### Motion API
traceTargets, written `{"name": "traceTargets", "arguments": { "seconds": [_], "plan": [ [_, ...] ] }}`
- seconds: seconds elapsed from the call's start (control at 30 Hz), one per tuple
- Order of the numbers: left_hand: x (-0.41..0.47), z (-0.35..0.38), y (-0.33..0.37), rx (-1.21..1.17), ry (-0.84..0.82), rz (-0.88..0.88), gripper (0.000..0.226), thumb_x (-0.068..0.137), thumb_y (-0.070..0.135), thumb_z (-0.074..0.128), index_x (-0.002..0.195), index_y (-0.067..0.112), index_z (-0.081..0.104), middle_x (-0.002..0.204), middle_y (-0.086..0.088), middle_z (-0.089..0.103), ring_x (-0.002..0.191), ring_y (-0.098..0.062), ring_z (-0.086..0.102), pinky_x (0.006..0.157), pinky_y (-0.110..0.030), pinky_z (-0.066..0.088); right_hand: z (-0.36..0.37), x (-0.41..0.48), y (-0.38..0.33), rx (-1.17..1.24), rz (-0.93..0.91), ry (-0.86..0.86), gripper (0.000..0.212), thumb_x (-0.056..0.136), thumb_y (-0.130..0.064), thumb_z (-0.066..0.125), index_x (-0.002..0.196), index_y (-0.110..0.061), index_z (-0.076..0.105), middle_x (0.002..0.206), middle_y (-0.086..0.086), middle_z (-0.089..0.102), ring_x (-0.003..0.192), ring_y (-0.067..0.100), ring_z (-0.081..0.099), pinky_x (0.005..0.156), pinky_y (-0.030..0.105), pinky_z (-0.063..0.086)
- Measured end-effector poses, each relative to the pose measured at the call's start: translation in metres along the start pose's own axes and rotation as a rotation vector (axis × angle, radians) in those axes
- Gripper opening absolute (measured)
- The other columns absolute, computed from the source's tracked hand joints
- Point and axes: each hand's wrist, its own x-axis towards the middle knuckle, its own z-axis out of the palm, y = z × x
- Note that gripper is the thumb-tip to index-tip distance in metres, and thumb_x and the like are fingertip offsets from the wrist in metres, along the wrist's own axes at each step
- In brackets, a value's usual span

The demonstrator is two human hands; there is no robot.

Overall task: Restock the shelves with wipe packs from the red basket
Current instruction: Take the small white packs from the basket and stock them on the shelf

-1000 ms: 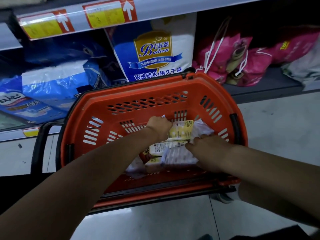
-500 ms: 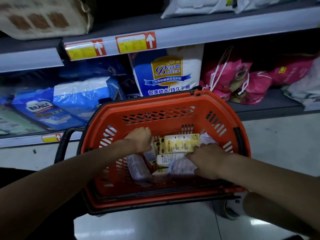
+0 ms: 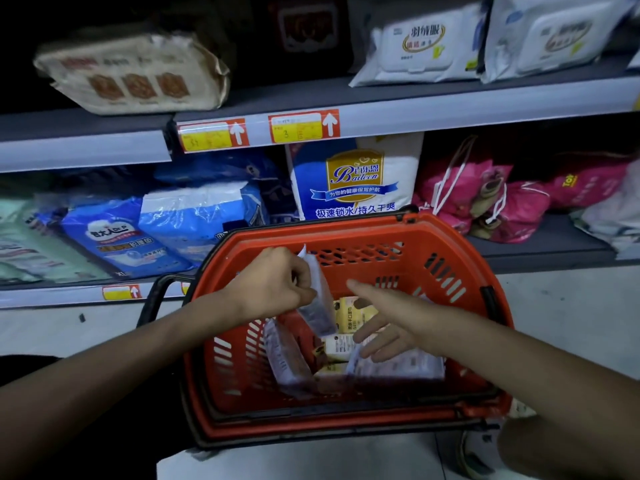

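The red basket (image 3: pixel 346 233) stands on the floor in front of the shelves, with several wipe packs inside: yellow-and-white ones (image 3: pixel 349 315) in the middle and clear purple-printed ones (image 3: pixel 289 362) at the left and right. My left hand (image 3: pixel 277 282) is shut on one clear wipe pack (image 3: pixel 317 299), held upright above the others. To the right, my right hand (image 3: pixel 384 323) hovers over the packs, fingers spread, holding nothing.
The upper shelf (image 3: pixel 381 123) carries white lidded wipe packs (image 3: pixel 422 46) at the right and a beige pack (image 3: pixel 135 74) at the left. The lower shelf holds blue and white hygiene packs (image 3: pixel 194 220) and pink bags (image 3: pixel 485 195). Grey floor lies to the right.
My left hand has lifted one clear wipe pack out of the pile. The right hand let go of the packs and opened. The view has tilted upward, showing the upper shelf.
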Motion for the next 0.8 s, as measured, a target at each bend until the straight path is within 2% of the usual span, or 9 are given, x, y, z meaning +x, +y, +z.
{"name": "traceTargets", "arguments": {
  "seconds": [0.1, 0.2, 0.27, 0.43, 0.5, 0.57, 0.63, 0.73, 0.8],
  "plan": [
    [-0.003, -0.003, 0.012, -0.311, -0.023, 0.027, 0.040, 0.085, 0.003, 0.080, 0.055, 0.018, 0.058, 0.055, 0.007, 0.056, 0.051, -0.008, 0.047, 0.057, -0.028, 0.044, 0.001, 0.002, -0.011, 0.332, 0.096, -0.050, 0.093, 0.088, -0.080, 0.048, 0.155, -0.019, 0.031, 0.117, 0.032, 0.068, 0.096, 0.046, 0.074, 0.090, 0.056, 0.059],
    [0.000, 0.003, 0.024, -0.483, -0.055, 0.072, 0.045, 0.083, -0.006, 0.079, 0.054, 0.021, 0.056, 0.057, 0.006, 0.052, 0.052, -0.008, 0.043, 0.055, -0.024, 0.038, -0.004, 0.003, -0.019, 0.554, 0.159, -0.108, 0.107, 0.083, -0.082, 0.052, 0.158, -0.011, 0.022, 0.118, 0.040, 0.065, 0.103, 0.050, 0.070, 0.094, 0.054, 0.056],
    [0.000, 0.009, 0.030, -0.508, -0.088, 0.111, 0.044, 0.082, -0.006, 0.078, 0.055, 0.021, 0.056, 0.058, 0.005, 0.052, 0.054, -0.008, 0.044, 0.055, -0.024, 0.038, -0.006, 0.004, -0.021, 0.618, 0.172, -0.135, 0.108, 0.081, -0.084, 0.052, 0.157, -0.011, 0.025, 0.118, 0.039, 0.065, 0.106, 0.050, 0.070, 0.097, 0.052, 0.055],
    [-0.006, 0.021, 0.038, -0.383, -0.081, 0.192, 0.040, 0.079, 0.002, 0.080, 0.057, 0.025, 0.056, 0.061, 0.010, 0.054, 0.060, -0.009, 0.051, 0.063, -0.037, 0.046, -0.010, 0.010, -0.011, 0.628, 0.135, -0.081, 0.091, 0.080, -0.080, 0.058, 0.138, -0.009, 0.054, 0.107, 0.028, 0.074, 0.104, 0.049, 0.070, 0.098, 0.057, 0.053],
    [-0.010, 0.025, 0.041, -0.318, -0.082, 0.224, 0.036, 0.077, 0.002, 0.078, 0.058, 0.022, 0.055, 0.063, 0.009, 0.054, 0.060, -0.009, 0.052, 0.063, -0.038, 0.047, -0.011, 0.013, -0.007, 0.601, 0.111, -0.080, 0.082, 0.080, -0.078, 0.059, 0.132, -0.014, 0.065, 0.115, 0.022, 0.073, 0.102, 0.042, 0.073, 0.092, 0.057, 0.056],
    [-0.013, 0.030, 0.045, -0.252, -0.098, 0.272, 0.034, 0.076, 0.003, 0.074, 0.058, 0.022, 0.053, 0.065, 0.007, 0.055, 0.060, -0.011, 0.054, 0.061, -0.035, 0.046, -0.010, 0.014, -0.003, 0.601, 0.087, -0.080, 0.066, 0.084, -0.072, 0.061, 0.122, -0.019, 0.071, 0.110, 0.015, 0.075, 0.091, 0.034, 0.075, 0.087, 0.054, 0.057],
    [-0.016, 0.036, 0.048, -0.166, -0.120, 0.325, 0.036, 0.074, 0.006, 0.071, 0.058, 0.027, 0.048, 0.067, 0.010, 0.054, 0.062, -0.012, 0.054, 0.059, -0.031, 0.044, -0.008, 0.017, 0.000, 0.587, 0.073, -0.075, 0.053, 0.086, -0.063, 0.064, 0.118, -0.021, 0.072, 0.106, 0.014, 0.075, 0.086, 0.031, 0.075, 0.084, 0.051, 0.058],
    [-0.021, 0.045, 0.049, -0.069, -0.157, 0.411, 0.030, 0.072, 0.009, 0.069, 0.063, 0.028, 0.047, 0.071, 0.014, 0.049, 0.065, -0.005, 0.049, 0.059, -0.023, 0.037, -0.004, 0.018, 0.004, 0.561, 0.101, -0.072, 0.053, 0.084, -0.050, 0.066, 0.121, -0.011, 0.070, 0.113, 0.019, 0.072, 0.094, 0.034, 0.072, 0.082, 0.045, 0.057],
    [-0.024, 0.051, 0.047, -0.056, -0.165, 0.413, 0.025, 0.075, 0.011, 0.070, 0.066, 0.025, 0.050, 0.077, 0.012, 0.050, 0.069, -0.007, 0.050, 0.060, -0.026, 0.040, -0.003, 0.018, 0.005, 0.561, 0.115, -0.052, 0.053, 0.083, -0.044, 0.066, 0.120, -0.005, 0.067, 0.111, 0.021, 0.072, 0.094, 0.036, 0.071, 0.079, 0.045, 0.057]
  ]
}}
